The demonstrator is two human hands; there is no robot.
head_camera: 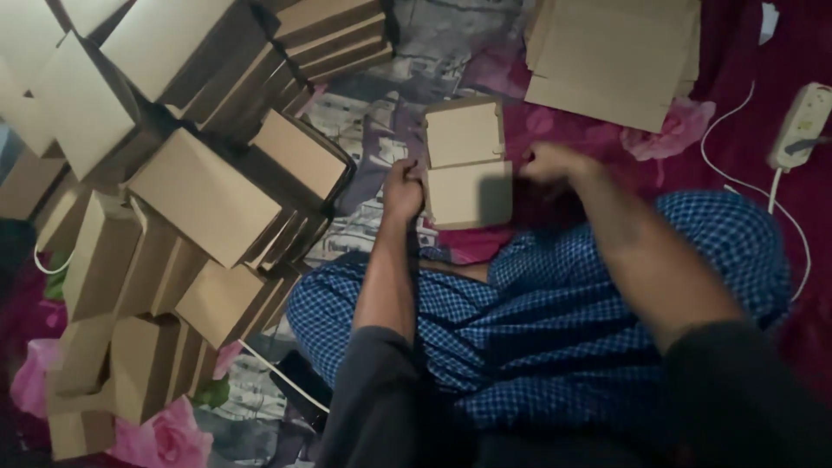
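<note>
The left hand [403, 189] and right hand [548, 161] pinch the side edges of a half-folded cardboard box [465, 163] to steady it on the flowered blanket [520, 121], between the pile of done boxes [191, 199] and flat sheets [611, 56].

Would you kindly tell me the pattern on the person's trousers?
Blue-and-dark checked trousers, clearest in the head view.

Counts: 2 hands, left hand [402, 189] and right hand [548, 161]. 1 part-folded cardboard box [467, 163] between them. 1 stack of flat cardboard blanks [612, 54] far right. 1 white power strip [802, 124] right. Folded boxes [199, 195] piled left: over a dozen, exact number unclear.
</note>
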